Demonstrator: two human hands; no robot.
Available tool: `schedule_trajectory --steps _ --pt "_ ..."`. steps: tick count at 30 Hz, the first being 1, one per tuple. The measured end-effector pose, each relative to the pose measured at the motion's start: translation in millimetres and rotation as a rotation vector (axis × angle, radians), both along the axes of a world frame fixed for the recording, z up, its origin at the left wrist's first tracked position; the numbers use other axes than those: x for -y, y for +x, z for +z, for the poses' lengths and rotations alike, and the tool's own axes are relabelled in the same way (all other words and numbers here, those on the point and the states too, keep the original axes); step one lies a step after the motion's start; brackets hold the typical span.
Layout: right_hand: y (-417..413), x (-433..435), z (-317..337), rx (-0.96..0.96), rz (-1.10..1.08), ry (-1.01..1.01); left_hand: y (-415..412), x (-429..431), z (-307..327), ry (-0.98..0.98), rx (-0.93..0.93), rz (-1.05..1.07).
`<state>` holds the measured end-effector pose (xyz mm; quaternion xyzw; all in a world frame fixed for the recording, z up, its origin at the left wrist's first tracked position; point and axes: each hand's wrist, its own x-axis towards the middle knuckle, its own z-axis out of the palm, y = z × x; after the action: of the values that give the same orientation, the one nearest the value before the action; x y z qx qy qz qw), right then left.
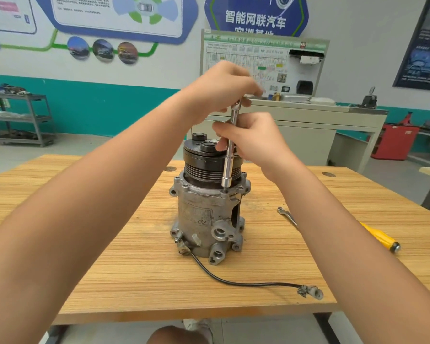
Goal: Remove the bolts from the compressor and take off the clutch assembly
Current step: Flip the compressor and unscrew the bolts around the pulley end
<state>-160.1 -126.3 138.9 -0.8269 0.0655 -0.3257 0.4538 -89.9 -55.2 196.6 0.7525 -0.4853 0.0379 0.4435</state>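
Note:
A grey metal compressor stands upright in the middle of the wooden table. The black clutch assembly sits on top of it. A chrome socket extension stands nearly vertical, its socket on a bolt at the compressor's upper rim. My left hand grips the tool's top end from above. My right hand pinches the shaft halfway down, next to the clutch. A black cable runs from the compressor's base to a connector at the right.
A yellow-handled tool and a small metal wrench lie on the table to the right, partly behind my right forearm. Beyond the table stand a grey cabinet, a metal shelf cart and a red box.

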Motion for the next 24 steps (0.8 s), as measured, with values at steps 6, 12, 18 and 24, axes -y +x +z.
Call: schedule_trajectory --steps 6,12,18,24 --pt "-2.2 3.5 -4.7 0.111 -0.019 0.048 -4.1 -26.5 -3.5 -0.118 0.035 -0.095" --pt "6.9 -5.9 -5.2 0.012 -0.206 -0.369 -23.4 7.5 -3.9 0.014 0.324 -0.074" --pt "0.7 -1.2 -5.1 -0.050 0.025 -0.135 1.6 -4.5 1.7 0.027 0.066 0.062" --pt "-6.8 3.6 -6.6 -0.033 0.126 -0.016 -2.7 -14.2 5.4 -0.024 -0.123 -0.043"
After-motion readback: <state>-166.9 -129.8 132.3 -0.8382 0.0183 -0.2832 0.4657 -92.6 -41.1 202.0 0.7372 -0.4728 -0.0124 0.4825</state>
